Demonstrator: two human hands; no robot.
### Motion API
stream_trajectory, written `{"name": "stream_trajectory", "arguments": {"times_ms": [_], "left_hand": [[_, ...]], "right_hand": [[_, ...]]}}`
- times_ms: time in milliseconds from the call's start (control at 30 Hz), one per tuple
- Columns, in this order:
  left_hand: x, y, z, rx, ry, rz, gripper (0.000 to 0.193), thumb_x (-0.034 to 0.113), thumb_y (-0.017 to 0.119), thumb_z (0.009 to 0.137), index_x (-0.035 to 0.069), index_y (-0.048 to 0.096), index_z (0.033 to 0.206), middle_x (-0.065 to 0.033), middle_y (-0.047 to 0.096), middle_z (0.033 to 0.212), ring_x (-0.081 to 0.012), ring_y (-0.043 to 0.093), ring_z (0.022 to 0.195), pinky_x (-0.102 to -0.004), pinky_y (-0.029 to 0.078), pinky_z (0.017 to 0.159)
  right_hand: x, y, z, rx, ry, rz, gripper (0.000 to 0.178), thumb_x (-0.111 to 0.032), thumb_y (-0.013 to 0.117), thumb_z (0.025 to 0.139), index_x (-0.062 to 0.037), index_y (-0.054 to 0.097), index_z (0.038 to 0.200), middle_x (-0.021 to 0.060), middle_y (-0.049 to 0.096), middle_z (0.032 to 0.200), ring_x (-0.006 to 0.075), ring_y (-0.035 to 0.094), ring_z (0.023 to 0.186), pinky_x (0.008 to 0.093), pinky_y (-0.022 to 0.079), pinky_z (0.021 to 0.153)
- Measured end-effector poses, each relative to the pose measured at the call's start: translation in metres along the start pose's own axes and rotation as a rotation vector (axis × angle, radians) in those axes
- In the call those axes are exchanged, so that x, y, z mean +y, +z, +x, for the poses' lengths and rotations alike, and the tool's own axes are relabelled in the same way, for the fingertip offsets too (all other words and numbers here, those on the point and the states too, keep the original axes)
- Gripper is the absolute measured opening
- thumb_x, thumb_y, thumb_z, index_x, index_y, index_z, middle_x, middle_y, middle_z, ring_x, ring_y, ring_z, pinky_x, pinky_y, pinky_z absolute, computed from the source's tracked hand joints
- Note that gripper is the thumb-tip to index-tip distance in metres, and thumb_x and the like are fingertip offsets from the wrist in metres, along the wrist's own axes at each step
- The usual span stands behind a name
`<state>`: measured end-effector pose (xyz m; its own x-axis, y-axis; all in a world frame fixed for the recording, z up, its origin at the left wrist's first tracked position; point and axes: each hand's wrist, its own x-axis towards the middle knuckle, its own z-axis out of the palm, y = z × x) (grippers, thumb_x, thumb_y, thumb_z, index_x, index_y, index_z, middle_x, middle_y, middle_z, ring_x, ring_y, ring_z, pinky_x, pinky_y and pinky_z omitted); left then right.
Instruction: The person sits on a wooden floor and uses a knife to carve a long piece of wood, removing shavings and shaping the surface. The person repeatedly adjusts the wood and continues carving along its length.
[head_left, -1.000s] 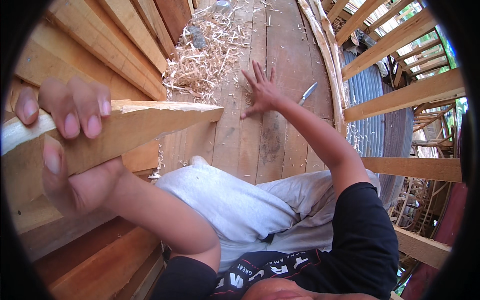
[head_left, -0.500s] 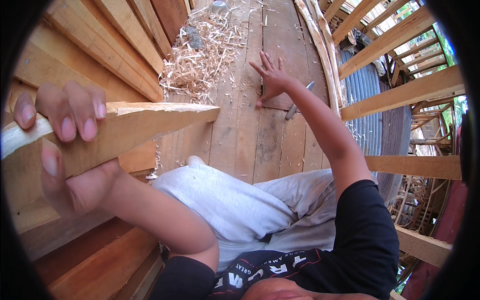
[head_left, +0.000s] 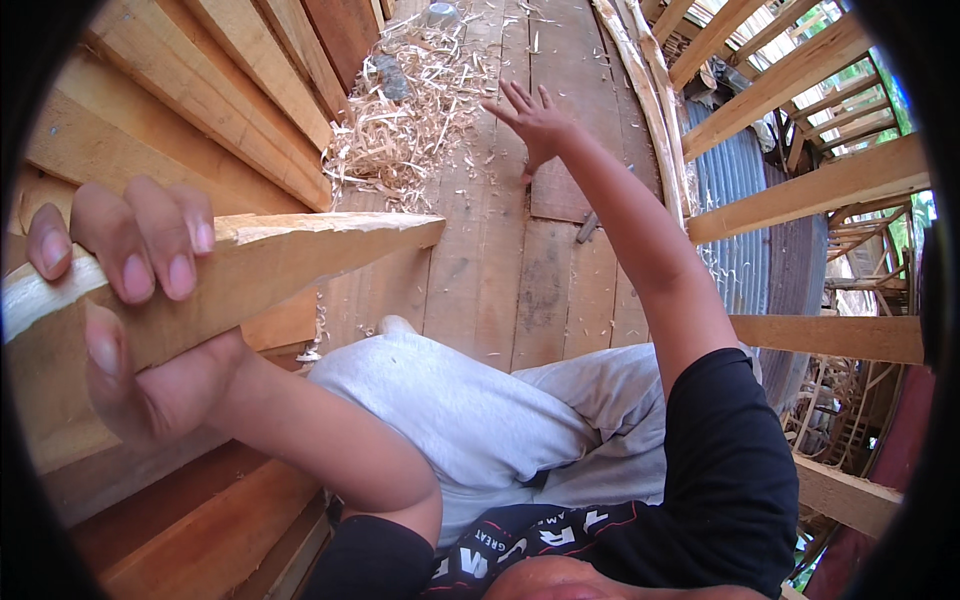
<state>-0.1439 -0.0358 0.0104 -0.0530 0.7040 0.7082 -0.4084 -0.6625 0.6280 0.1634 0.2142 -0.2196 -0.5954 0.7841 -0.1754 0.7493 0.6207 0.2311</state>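
My left hand (head_left: 148, 240) is closed around a thick wooden board (head_left: 285, 262), thumb on the near face and fingers over the top edge. That edge looks rough and splintered, and the board points away toward the middle of the floor. Stretched far forward, my right hand (head_left: 540, 128) is open with its fingers spread and holds nothing. It hovers over the plank floor (head_left: 470, 290), near a flat wooden panel (head_left: 572, 180). Partly hidden by my right forearm, a slim tool (head_left: 587, 228) lies on the floor; its kind is unclear.
Curly wood shavings (head_left: 395, 165) are heaped beyond the board. Stacked timber (head_left: 200, 90) lines the left side. On the right are long pale poles (head_left: 655, 110), wooden rails (head_left: 810, 190) and corrugated metal sheeting (head_left: 728, 180). My legs in grey trousers (head_left: 450, 400) are folded below.
My right hand has moved a little farther forward and slightly left, still spread. My left hand keeps its grip on the board, and the whole view has shifted slightly.
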Motion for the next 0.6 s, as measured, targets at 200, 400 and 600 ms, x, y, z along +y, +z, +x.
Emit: {"name": "stream_trajectory", "arguments": {"times_ms": [200, 400, 600], "left_hand": [[-0.002, 0.005, 0.000, 0.001, 0.009, 0.029, 0.034, 0.017, 0.059, 0.075, 0.013, 0.041, 0.103, -0.0019, 0.041, 0.079, -0.0124, 0.042, 0.072, -0.0306, 0.032, 0.074], [-0.001, 0.002, 0.000, -0.035, 0.004, 0.015, 0.035, 0.015, 0.058, 0.076, 0.012, 0.040, 0.106, -0.0031, 0.041, 0.081, -0.0140, 0.042, 0.074, -0.0322, 0.032, 0.075], [-0.001, 0.000, 0.003, -0.102, 0.034, -0.012, 0.037, 0.014, 0.055, 0.077, 0.009, 0.038, 0.110, -0.0065, 0.044, 0.084, -0.0157, 0.045, 0.075, -0.0346, 0.035, 0.075]], "right_hand": [[0.000, 0.019, -0.003, 0.232, 0.242, 0.331, 0.134, -0.045, 0.088, 0.049, -0.0173, 0.004, 0.149, 0.0247, -0.002, 0.152, 0.0375, 0.010, 0.141, 0.0500, 0.021, 0.113], [-0.046, 0.036, -0.020, -0.091, 0.008, 0.473, 0.107, -0.032, 0.084, 0.062, -0.0129, 0.021, 0.146, 0.0239, 0.011, 0.151, 0.0393, 0.022, 0.138, 0.0406, 0.027, 0.113], [-0.067, 0.067, -0.047, 0.238, -0.131, 0.674, 0.053, -0.001, 0.059, 0.078, -0.0064, 0.051, 0.130, 0.0166, 0.040, 0.141, 0.0286, 0.040, 0.130, 0.0340, 0.042, 0.102]]}}
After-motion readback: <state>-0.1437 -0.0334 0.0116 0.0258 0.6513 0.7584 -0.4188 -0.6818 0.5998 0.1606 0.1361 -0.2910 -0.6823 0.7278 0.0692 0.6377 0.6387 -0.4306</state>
